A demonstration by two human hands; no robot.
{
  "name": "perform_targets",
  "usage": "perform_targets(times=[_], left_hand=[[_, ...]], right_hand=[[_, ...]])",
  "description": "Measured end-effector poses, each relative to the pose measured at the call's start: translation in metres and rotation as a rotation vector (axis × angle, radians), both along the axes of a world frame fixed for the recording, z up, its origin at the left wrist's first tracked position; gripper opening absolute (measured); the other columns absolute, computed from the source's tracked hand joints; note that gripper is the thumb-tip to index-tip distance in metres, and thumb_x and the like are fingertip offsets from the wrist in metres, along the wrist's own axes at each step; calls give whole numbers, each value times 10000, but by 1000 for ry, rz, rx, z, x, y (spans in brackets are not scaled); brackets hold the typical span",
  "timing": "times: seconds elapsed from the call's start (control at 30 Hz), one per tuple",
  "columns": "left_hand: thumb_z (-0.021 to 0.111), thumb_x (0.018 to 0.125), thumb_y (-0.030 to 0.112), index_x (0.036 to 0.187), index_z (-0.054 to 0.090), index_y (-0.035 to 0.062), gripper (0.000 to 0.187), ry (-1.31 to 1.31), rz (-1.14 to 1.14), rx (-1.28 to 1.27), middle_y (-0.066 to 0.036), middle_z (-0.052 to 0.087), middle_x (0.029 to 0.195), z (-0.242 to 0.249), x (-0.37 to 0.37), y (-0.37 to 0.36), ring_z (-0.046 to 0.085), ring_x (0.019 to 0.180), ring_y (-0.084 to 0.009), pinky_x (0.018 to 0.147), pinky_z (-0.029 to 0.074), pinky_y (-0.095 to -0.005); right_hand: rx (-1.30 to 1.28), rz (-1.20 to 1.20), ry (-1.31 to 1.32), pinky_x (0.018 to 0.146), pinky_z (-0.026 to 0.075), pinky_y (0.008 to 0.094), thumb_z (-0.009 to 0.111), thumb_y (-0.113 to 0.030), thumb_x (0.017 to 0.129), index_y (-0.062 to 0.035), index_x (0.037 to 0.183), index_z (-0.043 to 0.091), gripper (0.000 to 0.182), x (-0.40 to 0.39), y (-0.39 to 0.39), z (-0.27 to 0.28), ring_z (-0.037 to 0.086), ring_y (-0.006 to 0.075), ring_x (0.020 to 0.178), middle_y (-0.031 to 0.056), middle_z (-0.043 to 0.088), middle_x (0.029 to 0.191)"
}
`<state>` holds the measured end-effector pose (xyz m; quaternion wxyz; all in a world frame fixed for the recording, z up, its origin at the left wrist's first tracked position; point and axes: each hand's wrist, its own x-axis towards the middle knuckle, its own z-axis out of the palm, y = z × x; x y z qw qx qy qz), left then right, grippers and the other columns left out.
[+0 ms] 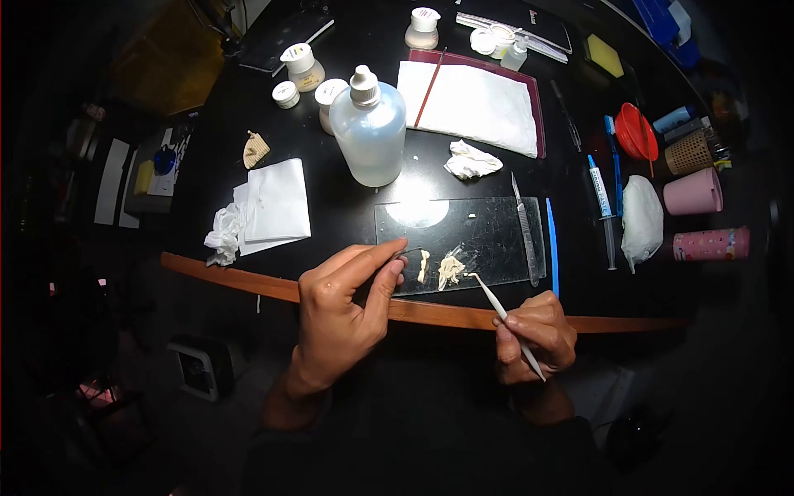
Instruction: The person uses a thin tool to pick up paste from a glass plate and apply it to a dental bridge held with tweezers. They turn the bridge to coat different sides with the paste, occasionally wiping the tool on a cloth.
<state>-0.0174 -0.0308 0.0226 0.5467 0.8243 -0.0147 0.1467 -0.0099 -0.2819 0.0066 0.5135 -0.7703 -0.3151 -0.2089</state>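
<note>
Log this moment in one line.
left hand: pinched, contents unclear | right hand: holds white tool, tip by paste | paste: on slab | bottle: upright beyond slab

One word can be read with confidence: "PASTE", in blue capitals lengthwise along the white label of the syringe [604, 194] at the right; the smaller print near it on that label is too small to make out; the lid of the tall jar [303, 69] carries printing with a yellow mark, its letters too fine to read; dark print also shows on the lids of the small jar [285, 95] and the far jar [423, 30], likewise illegible.
</note>
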Motion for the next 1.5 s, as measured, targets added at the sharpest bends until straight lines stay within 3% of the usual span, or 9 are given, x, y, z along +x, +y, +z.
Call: perform_targets(times=[0.43,0.47,0.57,0.97,1.1,1.2,1.4,1.5], left_hand=[[795,887,-98,1192,817,-20,315,-102,84,237,-121,738,912,10,-18,-5,713,782,-177,695,552,-280],[796,887,-97,1189,818,-21,313,-84,86,237,-122,739,914,11,-19,-6,714,786,-174,696,551,-278],[796,889,-97,1193,818,-18,314,-96,88,233,-119,741,919,10,-21,-7,713,788,-164,700,548,-267],[701,1004,-36,1263,775,-55,270,77,113,-268,-133,732,1054,-2,-53,-9,704,965,-155,868,545,-259],[693,1022,-13,1218,777,-73,222,96,94,-408,-139,733,1052,-6,-59,-15,709,983,-161,885,549,-259],[681,1051,60,1176,777,-74,207,73,71,-299,-104,697,1038,-10,-61,-18,634,849,-109,728,502,-220],[762,1015,63,1176,790,-45,196,45,50,-294,-111,707,1011,-22,-72,-15,677,871,-143,768,550,-257],[781,975,-21,1140,801,-47,168,11,67,-306,-121,741,1011,-26,-73,-17,721,892,-166,796,587,-266]], right_hand=[[50,17,-3,628,481,307,719,97,805,-38,1005,714,242,6,6,0,628,163,662,61,717,813],[43,27,-29,602,511,275,816,3,849,-31,1027,752,192,8,3,-3,683,142,684,53,761,851],[53,34,-21,590,508,273,809,23,830,-32,1019,753,205,8,2,-4,680,143,683,57,762,858],[2,-19,-9,578,511,284,772,77,745,-15,963,753,238,7,4,-3,652,167,650,62,731,829],[-58,-67,0,570,509,289,772,92,719,-3,944,752,245,7,6,-4,648,180,642,62,716,792],[-73,-69,-14,567,507,292,771,100,707,4,926,754,240,9,9,-5,644,185,636,62,712,771],[-68,-51,-26,565,505,297,766,106,697,18,916,768,236,11,12,-6,638,183,631,68,731,775],[-70,-45,-25,562,500,299,764,104,689,22,898,771,225,12,14,-5,633,183,620,71,732,759]])
